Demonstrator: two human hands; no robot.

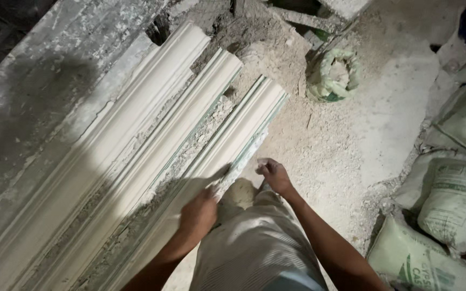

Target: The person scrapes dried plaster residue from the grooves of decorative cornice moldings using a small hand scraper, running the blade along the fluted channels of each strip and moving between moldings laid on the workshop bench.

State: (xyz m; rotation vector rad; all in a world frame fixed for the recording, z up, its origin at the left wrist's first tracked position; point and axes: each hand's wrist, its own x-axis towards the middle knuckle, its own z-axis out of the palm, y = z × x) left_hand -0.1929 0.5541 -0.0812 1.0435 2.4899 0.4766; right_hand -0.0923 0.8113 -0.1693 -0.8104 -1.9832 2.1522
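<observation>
Three long white plaster cornice mouldings lie side by side on a rough slab, running from lower left to upper right. My left hand (199, 211) rests on the right edge of the nearest moulding (227, 143), fingers curled around a thin edge strip. Just right of that moulding's edge, my right hand (274, 175) hovers with its fingers loosely curled, and whether it holds anything I cannot tell. The middle moulding (190, 116) and the far moulding (146, 102) lie untouched. My light trousers (254, 248) show below the hands.
Plaster rubble and dust cover the floor (324, 145). A rolled-down green-white sack (334, 74) stands at upper centre. Several filled sacks (454, 205) are stacked along the right side. A grey concrete slab (33, 108) lies at the left.
</observation>
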